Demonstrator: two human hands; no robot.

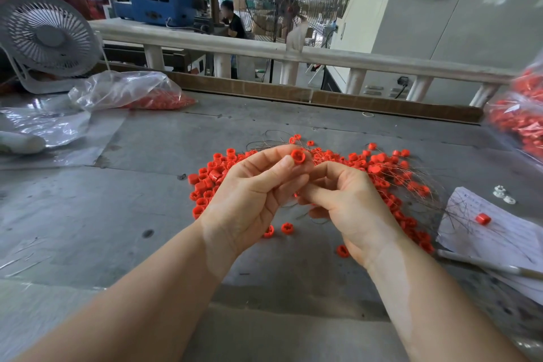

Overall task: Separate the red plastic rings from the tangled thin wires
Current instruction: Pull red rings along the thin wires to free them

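Observation:
My left hand point(252, 194) pinches one red plastic ring point(299, 156) between thumb and fingertips, raised above the grey table point(147, 156). My right hand point(346, 203) is right beside it, fingers curled round thin wires that run off under the palm. Behind both hands lies a heap of red rings point(208, 182), the right side of it tangled with thin grey wires point(423, 185). Three loose rings point(286, 228) lie on the table below the hands.
A clear bag of red rings point(152, 100) lies at the back left by a white desk fan point(47, 35). Another full bag point(520, 123) hangs at the right edge. Paper sheets point(493, 232) with one ring and a pen lie at the right. A railing runs behind the table.

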